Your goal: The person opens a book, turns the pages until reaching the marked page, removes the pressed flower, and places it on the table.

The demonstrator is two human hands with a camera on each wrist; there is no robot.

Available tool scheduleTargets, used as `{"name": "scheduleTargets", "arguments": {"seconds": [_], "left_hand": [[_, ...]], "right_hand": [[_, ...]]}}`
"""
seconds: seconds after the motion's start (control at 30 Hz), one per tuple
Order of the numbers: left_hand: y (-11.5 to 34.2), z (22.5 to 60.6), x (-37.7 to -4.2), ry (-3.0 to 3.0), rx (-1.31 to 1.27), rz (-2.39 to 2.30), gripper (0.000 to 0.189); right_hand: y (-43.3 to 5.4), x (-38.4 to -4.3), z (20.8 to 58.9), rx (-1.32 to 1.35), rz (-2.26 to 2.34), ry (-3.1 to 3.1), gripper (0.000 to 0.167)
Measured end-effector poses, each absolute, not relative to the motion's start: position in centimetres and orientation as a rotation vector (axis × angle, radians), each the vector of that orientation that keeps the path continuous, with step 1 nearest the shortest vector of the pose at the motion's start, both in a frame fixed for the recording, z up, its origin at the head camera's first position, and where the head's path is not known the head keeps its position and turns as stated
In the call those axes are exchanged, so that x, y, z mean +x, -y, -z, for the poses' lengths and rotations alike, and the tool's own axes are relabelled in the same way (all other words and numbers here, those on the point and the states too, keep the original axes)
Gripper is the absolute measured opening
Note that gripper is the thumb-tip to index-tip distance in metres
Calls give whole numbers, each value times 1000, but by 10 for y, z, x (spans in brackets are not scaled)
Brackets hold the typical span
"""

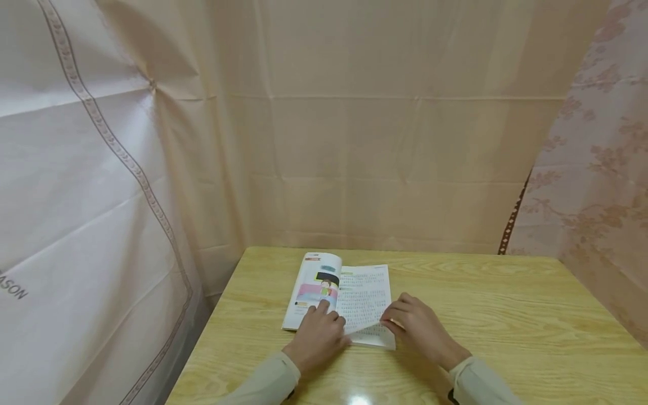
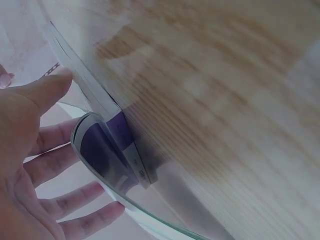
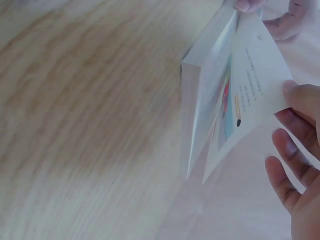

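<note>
An open book [image 1: 361,298] lies on the table, with a coloured picture of a child on its left page and rows of print on its right. My left hand [image 1: 319,336] rests on the lower part of the left side, fingers extended over the paper and thumb toward the fold, as the left wrist view also shows. With thumb and index finger, my right hand [image 1: 417,326] pinches the outer lower corner of a page [image 3: 257,75]. That page is lifted away from the block of pages beneath; a coloured picture shows in the gap in the right wrist view.
The book is near the back-left part of the wood-grain table [image 1: 506,315]. A beige curtain [image 1: 395,140] hangs behind the table's back edge. On the left hangs a pale cloth [image 1: 91,214], on the right a flower-patterned one [image 1: 602,169].
</note>
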State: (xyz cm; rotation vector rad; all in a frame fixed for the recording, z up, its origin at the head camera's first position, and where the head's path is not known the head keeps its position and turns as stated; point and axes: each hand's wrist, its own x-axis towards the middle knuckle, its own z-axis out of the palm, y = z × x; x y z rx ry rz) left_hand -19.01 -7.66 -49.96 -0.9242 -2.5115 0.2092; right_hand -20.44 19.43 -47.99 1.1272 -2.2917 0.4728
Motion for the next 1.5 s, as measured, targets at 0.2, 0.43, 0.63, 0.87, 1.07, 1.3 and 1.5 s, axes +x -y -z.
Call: {"name": "scheduleTargets", "arguments": {"seconds": [0.2, 0.43, 0.63, 0.87, 1.07, 1.3, 1.5], "left_hand": [[78, 500, -190, 2517, -919, -191, 36], [78, 498, -190, 2546, -898, -155, 19], [79, 494, -189, 2587, -772, 24, 28], [81, 494, -190, 2571, -742, 210, 72], [87, 498, -191, 2511, -757, -4, 40], [90, 501, -192, 2463, -703, -235, 47], [89, 498, -189, 2463, -740, -217, 45]], "right_hand": [[-195, -203, 477, 1129, -473, 2268, 18], [-195, -203, 477, 991, -519, 2315, 30], [-196, -201, 483, 861, -515, 2532, 55], [-196, -195, 500, 978, -427, 2744, 57], [-197, -197, 502, 1046, -416, 2692, 40], [-198, -199, 497, 1047, -432, 2754, 30], [-199, -201, 495, 1101, -451, 2737, 19]]}}
